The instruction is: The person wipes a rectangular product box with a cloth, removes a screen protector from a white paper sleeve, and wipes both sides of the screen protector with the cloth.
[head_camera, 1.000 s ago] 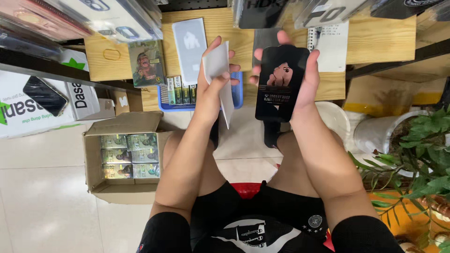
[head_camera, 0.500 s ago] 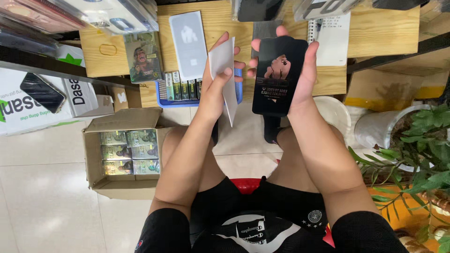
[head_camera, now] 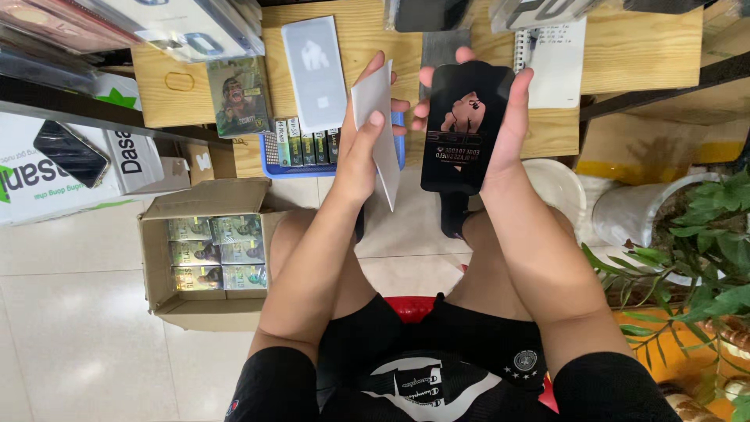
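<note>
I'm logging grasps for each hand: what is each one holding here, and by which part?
Left hand pinches a thin white sheet at its lower edge. Right hand grips a flat black packet by its long sides.

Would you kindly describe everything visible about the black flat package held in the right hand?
The black flat package is a slim, glossy rectangular sleeve, seemingly card or plastic, with a reddish figure printed near its top and small pale print below. It is held roughly upright above the person's knees before a wooden shelf. The right hand grips its right edge, fingertips curling over the top.
</note>
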